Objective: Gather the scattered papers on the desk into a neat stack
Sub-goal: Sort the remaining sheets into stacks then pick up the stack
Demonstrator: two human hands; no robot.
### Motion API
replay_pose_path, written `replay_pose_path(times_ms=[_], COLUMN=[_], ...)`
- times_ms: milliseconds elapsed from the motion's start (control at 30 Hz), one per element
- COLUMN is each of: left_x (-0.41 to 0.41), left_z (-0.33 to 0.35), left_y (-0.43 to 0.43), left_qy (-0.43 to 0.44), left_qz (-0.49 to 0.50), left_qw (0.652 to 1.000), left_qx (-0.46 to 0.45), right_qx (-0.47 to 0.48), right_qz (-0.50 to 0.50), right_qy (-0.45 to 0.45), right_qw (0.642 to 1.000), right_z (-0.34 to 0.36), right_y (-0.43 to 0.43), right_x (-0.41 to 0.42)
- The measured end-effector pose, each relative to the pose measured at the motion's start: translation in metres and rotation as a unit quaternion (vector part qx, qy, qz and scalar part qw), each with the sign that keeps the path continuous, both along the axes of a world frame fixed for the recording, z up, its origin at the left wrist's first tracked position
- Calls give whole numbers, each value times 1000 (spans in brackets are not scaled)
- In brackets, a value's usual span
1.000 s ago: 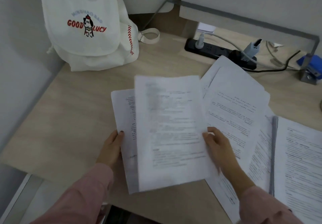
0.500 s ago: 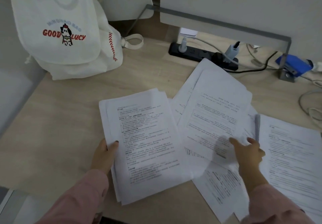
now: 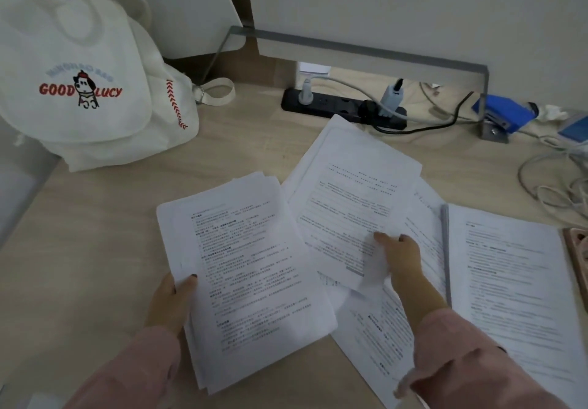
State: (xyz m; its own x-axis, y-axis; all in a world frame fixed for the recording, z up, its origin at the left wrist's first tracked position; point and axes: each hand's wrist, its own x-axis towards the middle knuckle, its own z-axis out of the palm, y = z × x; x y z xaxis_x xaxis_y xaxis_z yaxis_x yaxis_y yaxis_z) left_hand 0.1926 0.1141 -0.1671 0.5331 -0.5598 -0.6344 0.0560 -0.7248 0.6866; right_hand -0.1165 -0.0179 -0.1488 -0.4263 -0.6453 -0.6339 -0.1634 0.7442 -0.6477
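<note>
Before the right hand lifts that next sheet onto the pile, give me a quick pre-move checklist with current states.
1. Left hand steadying the pile at its left edge: ok.
2. Pile edges squared: not ok, sheets fan out at the corners.
3. Right hand on the loose sheet: ok, fingertips rest on its lower part.
4. Only one sheet under the fingers: cannot tell, more papers lie beneath.
5. Pen off that sheet: ok, it lies on papers to the right.
6. Power strip clear of the sheets: not ok, a corner of a lower sheet reaches it.
</note>
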Motion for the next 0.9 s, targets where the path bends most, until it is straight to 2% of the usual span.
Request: replay_pose_path(times_ms=[233, 333, 400, 500, 567, 633, 733, 833, 900], left_x=[1, 2, 2, 2, 2, 2, 3, 4, 5], left_z=[1, 1, 0, -1, 0, 1, 3, 5, 6], left_y=[-1, -1, -2, -2, -2, -2, -4, -7, -8], left_qy=[-6, -7, -6, -4, -3, -6, -6, 11, 43], left_qz=[-9, -8, -8, -4, -3, -3, -1, 4, 18], left_qw=[1000, 1000, 1000, 1000, 1000, 1000, 1000, 1000, 999], left_qx=[-6, -6, -6, -1, 4, 10, 17, 25, 22], right_qx=[-49, -97, -137, -188, -230, -270, -297, -241, -181], right_qz=[27, 78, 76, 44, 31, 22, 34, 76, 113], right_qy=[-50, 32, 92, 126, 117, 62, -98, -255, -294], right_qw=[997, 992, 983, 973, 966, 961, 949, 933, 932], right_z=[6, 13, 17, 33, 54, 80, 113, 118, 107], right_y=[-26, -25, -24, -26, -29, -32, -32, -30, -23], right_x=[5, 4, -1, -11, -18, -23, -31, -33, -27])
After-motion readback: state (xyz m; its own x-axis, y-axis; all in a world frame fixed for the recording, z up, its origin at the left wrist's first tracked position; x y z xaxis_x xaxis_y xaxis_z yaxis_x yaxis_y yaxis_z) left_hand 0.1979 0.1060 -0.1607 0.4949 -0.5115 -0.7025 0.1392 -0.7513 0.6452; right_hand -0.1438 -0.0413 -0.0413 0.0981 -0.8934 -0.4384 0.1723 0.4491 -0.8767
